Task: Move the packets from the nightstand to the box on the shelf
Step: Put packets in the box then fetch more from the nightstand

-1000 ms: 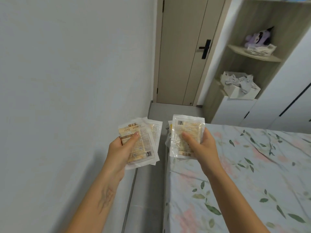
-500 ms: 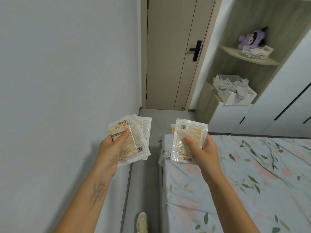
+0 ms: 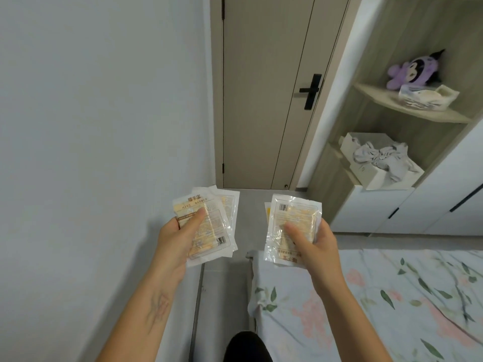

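Left hand [image 3: 174,242] grips a fanned stack of packets [image 3: 209,226], thumb pressed across the top face, fingers hidden beneath. Right hand [image 3: 317,245] holds a second stack [image 3: 292,220] likewise. Both stacks are airborne; the box [image 3: 376,173] sits at the shelf's front edge.

Clear hand-warmer packets [image 3: 209,226] fan in the left hand [image 3: 175,244]; more packets [image 3: 290,228] in the right hand [image 3: 317,246]; the open white box [image 3: 376,176] sits on the shelf [image 3: 337,152].
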The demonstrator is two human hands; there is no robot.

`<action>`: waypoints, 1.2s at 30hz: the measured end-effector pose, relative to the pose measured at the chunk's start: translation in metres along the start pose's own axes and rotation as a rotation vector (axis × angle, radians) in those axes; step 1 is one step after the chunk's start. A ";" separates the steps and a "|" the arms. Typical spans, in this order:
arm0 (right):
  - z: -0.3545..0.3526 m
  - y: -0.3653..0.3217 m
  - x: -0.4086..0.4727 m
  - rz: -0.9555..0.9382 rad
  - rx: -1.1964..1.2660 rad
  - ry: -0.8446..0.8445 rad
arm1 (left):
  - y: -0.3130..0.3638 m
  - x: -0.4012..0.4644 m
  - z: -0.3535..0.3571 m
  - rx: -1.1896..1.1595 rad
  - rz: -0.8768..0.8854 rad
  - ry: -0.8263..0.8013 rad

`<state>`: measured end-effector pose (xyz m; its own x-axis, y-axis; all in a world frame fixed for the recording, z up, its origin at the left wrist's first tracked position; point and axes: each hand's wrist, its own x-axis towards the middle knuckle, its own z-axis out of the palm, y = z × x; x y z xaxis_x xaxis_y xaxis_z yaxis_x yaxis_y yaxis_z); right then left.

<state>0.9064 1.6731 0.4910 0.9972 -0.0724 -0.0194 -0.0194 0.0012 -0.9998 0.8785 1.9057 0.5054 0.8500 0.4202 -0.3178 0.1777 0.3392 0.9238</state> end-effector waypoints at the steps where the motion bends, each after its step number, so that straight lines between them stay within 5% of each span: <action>1: 0.002 0.000 0.014 0.000 0.005 0.015 | 0.003 0.015 0.007 0.008 -0.002 -0.012; 28: 0.063 -0.010 0.504 -0.013 0.001 0.201 | 0.103 0.460 0.240 0.147 -0.022 -0.196; 36: 0.047 0.001 0.631 -0.027 -0.017 0.379 | 0.110 0.593 0.350 0.208 -0.075 -0.403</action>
<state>1.5391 1.6743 0.4778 0.9000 -0.4356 0.0120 0.0026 -0.0223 -0.9997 1.5759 1.8981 0.4932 0.9487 0.0261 -0.3150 0.3069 0.1625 0.9378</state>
